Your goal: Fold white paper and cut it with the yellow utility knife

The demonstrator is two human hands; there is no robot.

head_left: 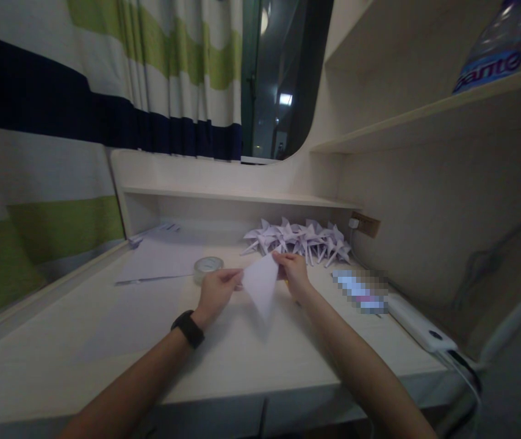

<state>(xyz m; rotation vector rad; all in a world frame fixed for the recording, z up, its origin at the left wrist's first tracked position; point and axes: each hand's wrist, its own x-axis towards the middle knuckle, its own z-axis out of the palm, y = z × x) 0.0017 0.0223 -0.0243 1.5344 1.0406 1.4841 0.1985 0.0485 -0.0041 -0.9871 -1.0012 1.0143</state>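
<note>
A piece of white paper [261, 283] is held up above the desk between my two hands, with a pointed end hanging down. My left hand [218, 294] pinches its left corner, and a dark watch [188, 329] sits on that wrist. At the upper right corner, my right hand [293, 273] grips the paper between thumb and fingers. Just beyond my left hand lies a roll of clear tape [207, 268]. Behind my right hand is a cluster of several folded paper pinwheels [297, 238]. A small yellow thing, mostly hidden, shows under my right hand.
A stack of white paper sheets [160, 253] lies at the back left of the desk [224, 372]. To the right are a blurred-out phone [360, 291] and a white power strip [420, 323] with cables. A bottle [498, 49] stands on the upper right shelf [434, 113].
</note>
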